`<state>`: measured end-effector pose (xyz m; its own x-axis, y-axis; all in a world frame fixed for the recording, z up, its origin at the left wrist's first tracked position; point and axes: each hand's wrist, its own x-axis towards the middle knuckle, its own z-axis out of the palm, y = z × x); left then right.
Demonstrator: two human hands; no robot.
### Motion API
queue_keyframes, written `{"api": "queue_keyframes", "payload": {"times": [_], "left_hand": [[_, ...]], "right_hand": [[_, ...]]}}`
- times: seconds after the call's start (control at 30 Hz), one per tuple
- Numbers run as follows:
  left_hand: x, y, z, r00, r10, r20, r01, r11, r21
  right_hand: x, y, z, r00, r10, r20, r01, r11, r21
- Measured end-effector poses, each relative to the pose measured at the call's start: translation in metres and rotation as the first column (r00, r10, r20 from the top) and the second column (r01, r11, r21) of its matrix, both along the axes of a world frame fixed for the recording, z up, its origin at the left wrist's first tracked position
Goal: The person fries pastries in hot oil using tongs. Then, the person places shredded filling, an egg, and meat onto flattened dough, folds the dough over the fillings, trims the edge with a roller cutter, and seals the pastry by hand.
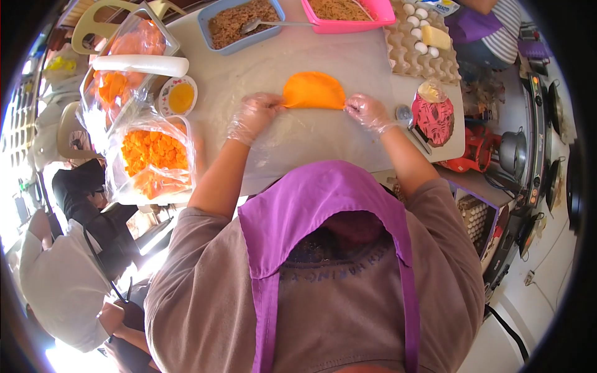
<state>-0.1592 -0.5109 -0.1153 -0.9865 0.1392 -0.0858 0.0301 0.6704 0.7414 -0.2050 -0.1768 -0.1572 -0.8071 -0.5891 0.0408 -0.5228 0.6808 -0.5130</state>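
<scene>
A half-moon of folded orange dough [314,89] lies flat on the plastic-covered table [249,74], its straight edge toward me. At its left corner, my left hand [256,113], in a clear plastic glove, has its fingers closed on the dough. My right hand [368,112], gloved the same way, pinches the right corner. The curved far edge rests on the plastic sheet between and beyond my hands. Any filling inside the fold is hidden.
A blue tub [208,42] of brown filling with a spoon and a pink tub [348,27] stand at the back. An egg tray [444,69] and a pink patterned pouch [433,115] are right. Bagged orange dough [153,152], a small bowl [164,99] and a white roll [140,64] are left. People stand nearby.
</scene>
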Motion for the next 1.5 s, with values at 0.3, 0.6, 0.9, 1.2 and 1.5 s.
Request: {"api": "queue_keyframes", "payload": {"times": [0.3, 0.6, 0.9, 1.2, 1.5], "left_hand": [[-0.009, 0.005, 0.006, 0.967, 0.112, 0.230, -0.101, 0.993, -0.058], [-0.020, 0.008, -0.008, 0.912, 0.168, 0.374, -0.175, 0.984, -0.016], [-0.019, 0.015, -0.009, 0.947, 0.234, 0.218, -0.182, 0.955, -0.234], [-0.025, 0.007, -0.046, 0.902, 0.329, 0.280, -0.359, 0.931, 0.062], [-0.021, 0.019, -0.027, 0.941, 0.305, 0.146, -0.279, 0.944, -0.174]], "right_hand": [[-0.016, -0.002, -0.003, 0.805, -0.176, 0.567, 0.269, 0.960, -0.083], [-0.027, -0.011, -0.004, 0.651, -0.272, 0.708, 0.394, 0.919, -0.010], [-0.040, -0.020, 0.007, 0.770, -0.323, 0.551, 0.224, 0.944, 0.241], [-0.046, -0.007, 0.008, 0.492, -0.278, 0.825, 0.456, 0.889, 0.027], [-0.039, -0.023, 0.023, 0.771, -0.389, 0.504, 0.274, 0.917, 0.289]]}}
